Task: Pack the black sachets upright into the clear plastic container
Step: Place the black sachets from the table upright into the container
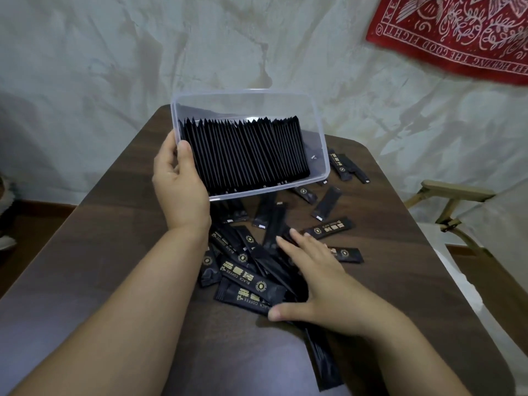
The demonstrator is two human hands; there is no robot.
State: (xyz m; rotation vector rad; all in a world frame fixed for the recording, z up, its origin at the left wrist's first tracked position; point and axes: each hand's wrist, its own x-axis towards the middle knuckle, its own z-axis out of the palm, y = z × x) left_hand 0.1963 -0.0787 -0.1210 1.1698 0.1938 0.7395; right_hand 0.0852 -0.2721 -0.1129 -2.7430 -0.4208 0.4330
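Observation:
My left hand (180, 181) grips the left edge of the clear plastic container (321, 138) and holds it tilted toward me above the table. A tight row of black sachets (245, 155) stands on edge inside it, leaving a gap at the right end. Several loose black sachets (251, 292) with gold print lie scattered on the table below. My right hand (317, 278) lies flat on that pile with fingers spread and straight, thumb out to the left.
The dark wooden table (114, 252) has rounded corners and bare surface on its left side. A folding chair frame (451, 207) stands to the right. White cloth covers the wall, with a red patterned cloth (457, 32) at upper right.

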